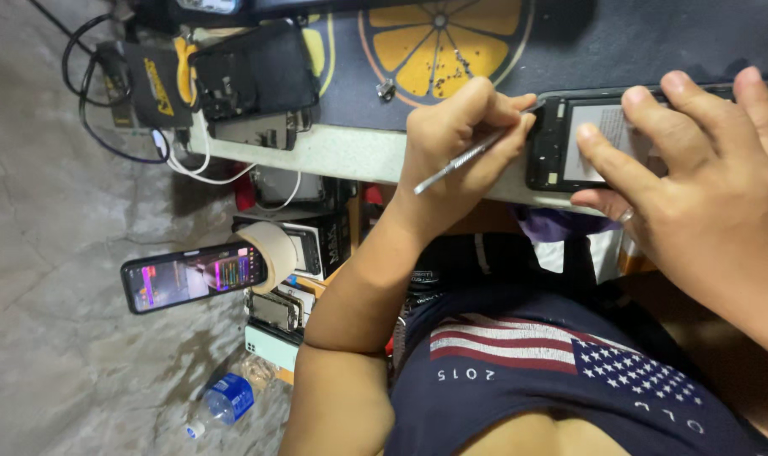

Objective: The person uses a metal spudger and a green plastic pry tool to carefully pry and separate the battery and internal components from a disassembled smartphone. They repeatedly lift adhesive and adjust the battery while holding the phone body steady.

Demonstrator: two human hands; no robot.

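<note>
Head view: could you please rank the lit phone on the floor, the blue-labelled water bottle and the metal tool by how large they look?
1. Lit phone.
2. Metal tool, slightly shorter and far thinner, but nearer the camera, so unsure.
3. Water bottle, smallest.

- Sleeveless top (569,380): dark navy, with a printed striped-and-starred flag panel (561,353) across the chest and small pale lettering below.
- Forearms: bare, no sleeves.
- Right hand (705,194): possibly a thin ring, mostly hidden.

lit phone screen (194,276) lower left, black box (320,239) beside
</note>
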